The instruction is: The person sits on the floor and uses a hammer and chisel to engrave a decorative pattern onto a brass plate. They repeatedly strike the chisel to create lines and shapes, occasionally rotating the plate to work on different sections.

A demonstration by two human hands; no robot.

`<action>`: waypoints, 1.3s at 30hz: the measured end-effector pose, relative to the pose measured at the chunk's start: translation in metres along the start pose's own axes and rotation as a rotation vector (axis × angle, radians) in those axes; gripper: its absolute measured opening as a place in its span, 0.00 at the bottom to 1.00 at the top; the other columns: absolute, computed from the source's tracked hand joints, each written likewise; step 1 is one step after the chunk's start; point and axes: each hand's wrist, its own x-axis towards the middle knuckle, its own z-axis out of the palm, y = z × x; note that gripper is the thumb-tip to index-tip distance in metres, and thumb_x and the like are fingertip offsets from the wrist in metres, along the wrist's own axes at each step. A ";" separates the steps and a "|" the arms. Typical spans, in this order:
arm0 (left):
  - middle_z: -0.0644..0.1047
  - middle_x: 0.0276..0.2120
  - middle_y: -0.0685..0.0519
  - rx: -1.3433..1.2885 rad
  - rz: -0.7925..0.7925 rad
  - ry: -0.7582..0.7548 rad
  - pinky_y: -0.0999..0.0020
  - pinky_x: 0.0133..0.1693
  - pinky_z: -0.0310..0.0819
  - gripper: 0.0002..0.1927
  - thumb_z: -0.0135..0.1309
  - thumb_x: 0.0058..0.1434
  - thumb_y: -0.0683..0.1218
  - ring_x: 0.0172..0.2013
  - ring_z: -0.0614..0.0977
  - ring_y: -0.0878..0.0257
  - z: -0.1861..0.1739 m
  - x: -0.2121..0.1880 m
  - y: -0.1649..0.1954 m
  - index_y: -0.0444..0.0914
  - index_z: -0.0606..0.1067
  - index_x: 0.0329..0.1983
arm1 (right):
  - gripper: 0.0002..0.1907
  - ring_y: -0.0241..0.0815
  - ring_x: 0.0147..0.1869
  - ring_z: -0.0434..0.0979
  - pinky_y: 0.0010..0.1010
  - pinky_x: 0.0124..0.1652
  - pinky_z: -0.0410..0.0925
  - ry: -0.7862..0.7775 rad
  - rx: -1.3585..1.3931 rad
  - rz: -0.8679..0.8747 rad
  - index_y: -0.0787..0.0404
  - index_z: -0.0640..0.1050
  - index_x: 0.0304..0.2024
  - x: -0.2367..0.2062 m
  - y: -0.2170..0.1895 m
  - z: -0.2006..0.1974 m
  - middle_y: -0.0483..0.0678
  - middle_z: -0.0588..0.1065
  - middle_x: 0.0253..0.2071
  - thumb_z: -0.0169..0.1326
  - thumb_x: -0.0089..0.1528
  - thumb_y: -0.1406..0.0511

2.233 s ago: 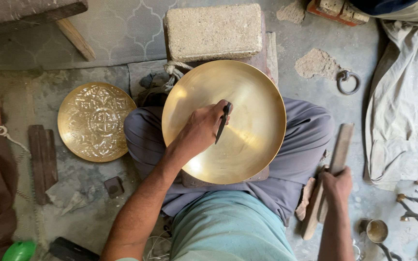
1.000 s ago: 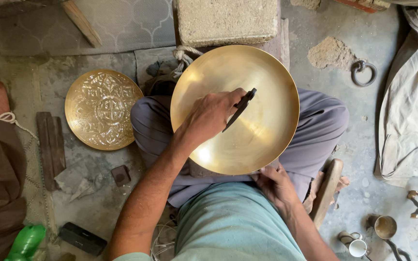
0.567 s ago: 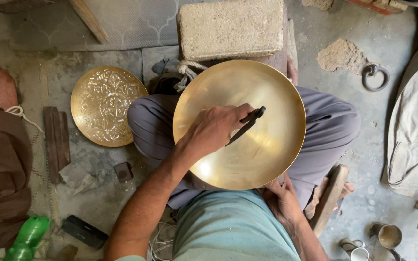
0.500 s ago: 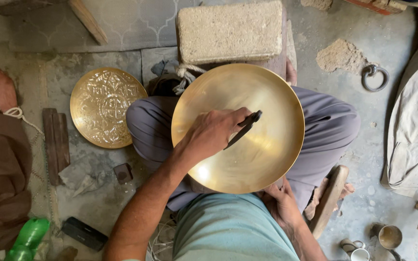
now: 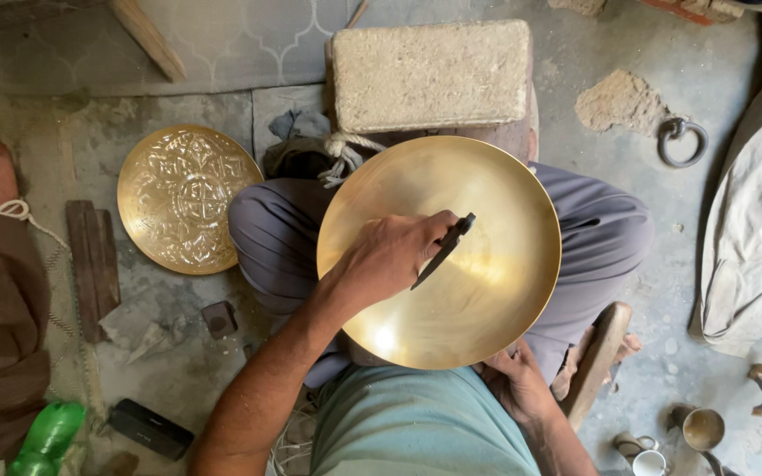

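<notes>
Now the plain brass plate (image 5: 487, 273) rests on the lap, steadied.

Beside the engraved plate (image 5: 189, 198) on the floor, the left hand (image 5: 390, 260) grips a dark tool (image 5: 443, 250) over the plate; the right hand (image 5: 515, 381), having let go of the wooden stick (image 5: 597, 361), now clasps the plate's near rim.

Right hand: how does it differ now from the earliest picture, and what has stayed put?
The right hand has let go of the wooden mallet, which now rests by the knee, and moved in to grip the near rim of the brass plate. The left hand still holds the dark tool over the plate; the engraved plate lies unmoved.
</notes>
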 end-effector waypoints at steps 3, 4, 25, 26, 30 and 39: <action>0.80 0.31 0.44 0.010 -0.036 -0.034 0.48 0.34 0.73 0.12 0.53 0.66 0.42 0.35 0.83 0.44 0.000 -0.002 0.000 0.39 0.71 0.52 | 0.24 0.43 0.51 0.77 0.37 0.54 0.70 0.021 -0.434 0.089 0.72 0.72 0.58 -0.010 -0.028 -0.002 0.52 0.77 0.48 0.59 0.59 0.75; 0.81 0.32 0.44 0.009 -0.020 -0.018 0.47 0.34 0.73 0.12 0.52 0.66 0.42 0.36 0.83 0.44 0.000 -0.001 -0.001 0.39 0.70 0.52 | 0.27 0.42 0.51 0.77 0.36 0.54 0.71 0.017 -0.632 0.122 0.71 0.72 0.58 -0.013 -0.042 0.004 0.51 0.78 0.48 0.59 0.56 0.76; 0.81 0.41 0.45 -0.047 -0.061 0.325 0.59 0.40 0.80 0.08 0.50 0.68 0.37 0.42 0.86 0.51 -0.016 -0.017 0.010 0.36 0.75 0.48 | 0.16 0.51 0.47 0.81 0.37 0.53 0.75 -0.171 -1.288 -1.102 0.70 0.74 0.39 0.039 -0.126 0.219 0.57 0.76 0.40 0.41 0.73 0.64; 0.81 0.43 0.45 -0.071 -0.057 0.404 0.61 0.42 0.82 0.08 0.50 0.68 0.37 0.44 0.86 0.52 -0.019 -0.022 0.011 0.35 0.74 0.49 | 0.17 0.51 0.46 0.81 0.38 0.53 0.75 -0.214 -1.244 -1.082 0.69 0.74 0.39 0.039 -0.125 0.215 0.57 0.76 0.40 0.41 0.74 0.63; 0.82 0.43 0.46 -0.217 0.084 0.257 0.59 0.42 0.80 0.13 0.56 0.65 0.39 0.41 0.86 0.51 -0.029 -0.043 0.020 0.34 0.75 0.53 | 0.22 0.49 0.42 0.81 0.41 0.55 0.76 -0.350 -1.065 -0.982 0.68 0.70 0.36 0.045 -0.116 0.200 0.55 0.75 0.35 0.41 0.74 0.56; 0.82 0.37 0.45 -0.235 0.008 0.072 0.58 0.39 0.79 0.08 0.54 0.61 0.35 0.40 0.86 0.50 -0.026 -0.046 0.018 0.34 0.75 0.44 | 0.33 0.43 0.26 0.62 0.35 0.28 0.55 -0.439 -1.082 -0.960 0.64 0.62 0.24 0.066 -0.085 0.193 0.50 0.61 0.24 0.43 0.70 0.44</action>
